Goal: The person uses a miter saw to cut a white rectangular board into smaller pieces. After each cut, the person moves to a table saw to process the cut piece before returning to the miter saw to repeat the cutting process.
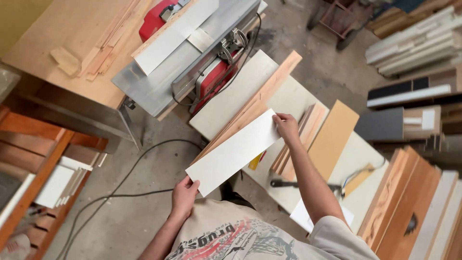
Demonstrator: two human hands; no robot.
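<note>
White panel (233, 151) is a long, flat rectangle with a plain pale face and straight, clean edges. It is held in the air, slanted from lower left to upper right, above the near edge of the light worktop (293, 98) and the concrete floor (144, 192). The left hand (185, 192) is closed on its lower corner, with the fingers curled over the edge. The right hand (286, 126) is at the upper end, with the fingers bent on the far short edge, so both hands hold the panel.

Under the panel lie several long wooden strips (260, 103), stacked loosely and pointing the same slanted way. Just beside the right hand there is a small stack of shorter wooden boards (308, 132), and next to it a brown board (334, 139) lies flat on the worktop. A yellow object (256, 161) shows below the panel, but what it is I cannot tell. Behind the worktop stands a machine with a grey metal table (159, 79) and red parts. A black cable (120, 185) runs over the floor.
</note>
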